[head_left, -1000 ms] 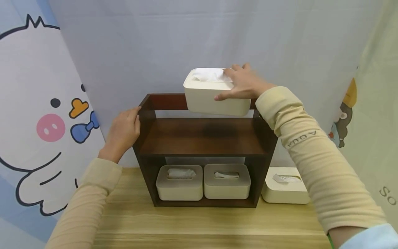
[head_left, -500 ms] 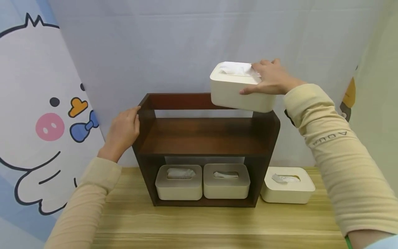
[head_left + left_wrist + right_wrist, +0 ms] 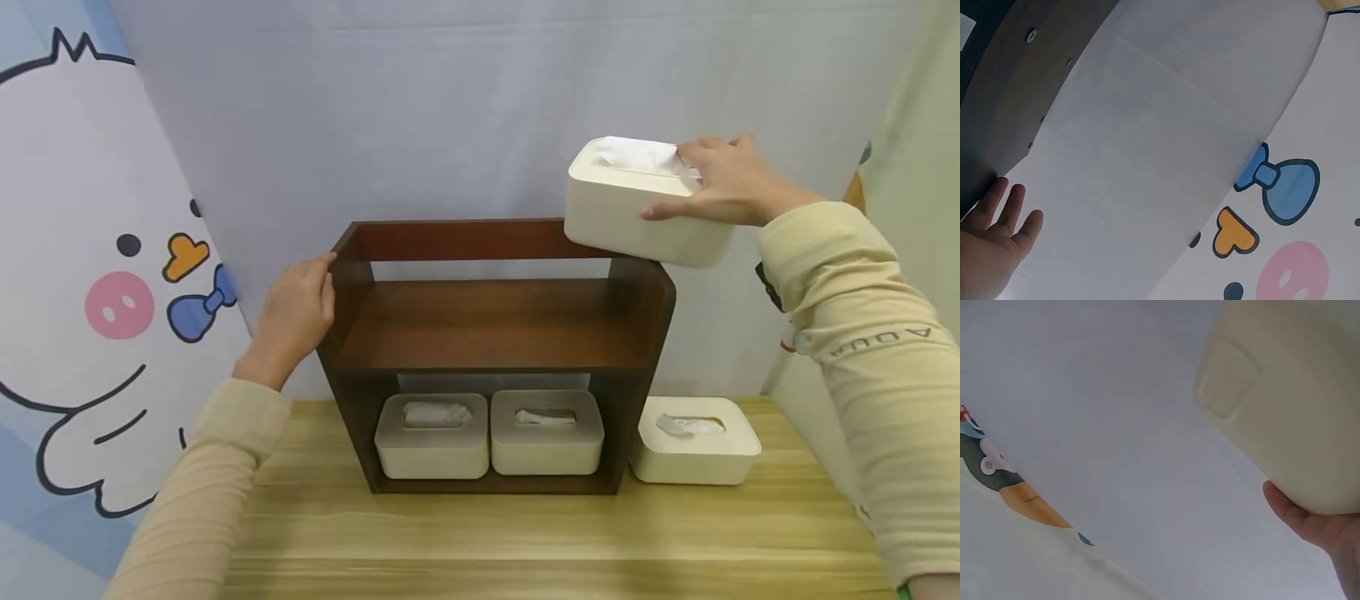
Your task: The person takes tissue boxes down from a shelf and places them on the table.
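A cream tissue box (image 3: 637, 212), white tissue showing in its top slot, is held up by my right hand (image 3: 731, 183) above the right end of the dark brown two-tier shelf (image 3: 487, 325). The thumb lies on its front side and the fingers reach over the top at its right end. The right wrist view shows the underside of the tissue box (image 3: 1291, 406) and part of the hand (image 3: 1316, 519). My left hand (image 3: 296, 308) touches the shelf's left side panel near its upper front edge; the left wrist view shows its fingers fairly straight beside the panel (image 3: 1029, 81).
On the lower tier stand two cream tissue boxes, a left one (image 3: 431, 454) and a right one (image 3: 547, 450). Another tissue box (image 3: 693, 458) sits on the wooden table (image 3: 450, 542), right of the shelf. A pale curtain (image 3: 450, 108) hangs behind.
My right hand has carried the tissue box rightward and slightly up, from over the shelf's middle to beyond its right end. My left hand stays at the left panel.
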Tool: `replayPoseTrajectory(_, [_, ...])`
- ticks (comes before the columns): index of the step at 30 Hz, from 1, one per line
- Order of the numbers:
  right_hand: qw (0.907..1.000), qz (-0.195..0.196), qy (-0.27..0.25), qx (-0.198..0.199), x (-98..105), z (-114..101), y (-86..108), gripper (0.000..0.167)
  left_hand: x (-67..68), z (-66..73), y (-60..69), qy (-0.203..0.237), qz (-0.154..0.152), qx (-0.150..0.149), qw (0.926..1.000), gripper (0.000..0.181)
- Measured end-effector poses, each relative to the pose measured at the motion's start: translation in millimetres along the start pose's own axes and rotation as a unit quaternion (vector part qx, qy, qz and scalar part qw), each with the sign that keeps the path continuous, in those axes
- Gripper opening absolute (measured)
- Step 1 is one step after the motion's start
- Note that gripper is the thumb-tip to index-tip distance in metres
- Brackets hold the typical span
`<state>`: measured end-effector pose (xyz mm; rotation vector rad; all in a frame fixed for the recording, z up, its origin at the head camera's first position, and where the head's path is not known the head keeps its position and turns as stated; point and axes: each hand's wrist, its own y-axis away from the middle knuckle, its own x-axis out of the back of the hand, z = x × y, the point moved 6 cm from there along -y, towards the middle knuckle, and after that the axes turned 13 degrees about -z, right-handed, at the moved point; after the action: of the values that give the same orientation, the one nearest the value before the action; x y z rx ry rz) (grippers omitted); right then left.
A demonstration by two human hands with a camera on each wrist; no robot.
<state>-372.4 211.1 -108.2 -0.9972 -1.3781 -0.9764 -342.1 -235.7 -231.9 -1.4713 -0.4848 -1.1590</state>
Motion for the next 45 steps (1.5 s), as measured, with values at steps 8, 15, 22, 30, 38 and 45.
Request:
replayPoseTrajectory(8, [0.9991,0.008,-0.037,-0.02,-2.9,32.2,17.7,0.092,-0.3,-0.4,1.4,-0.002,-0.004,0.001,1.0,0.035])
replayPoseTrajectory(15, [0.9982,0.008,-0.048,-0.035,-6.6,56.0,34.4,0.092,-0.2,-0.4,2.0,0.001,-0.004,0.004,1.0,0.035])
replayPoseTrajectory(22, [0.9984,0.035,-0.038,-0.025,-14.8,78.6,49.4,0.085,-4.8,2.1,-0.7,0.001,-0.002,0.004,1.0,0.034])
replayPoseTrajectory(30, [0.9977,0.055,-0.035,-0.02,-23.8,92.8,67.7,0.079,-6.1,2.9,-2.7,0.006,-0.013,0.006,0.9999,0.035])
replayPoseTrajectory(38, [0.998,0.05,-0.014,-0.037,-48.7,101.1,79.9,0.083,-5.5,1.6,-1.8,0.005,-0.013,0.009,0.9999,0.035])
replayPoseTrajectory(45, [0.9977,0.064,-0.011,-0.02,-81.8,96.8,88.2,0.083,-3.0,1.1,0.2,0.0,-0.011,0.011,0.9999,0.035])
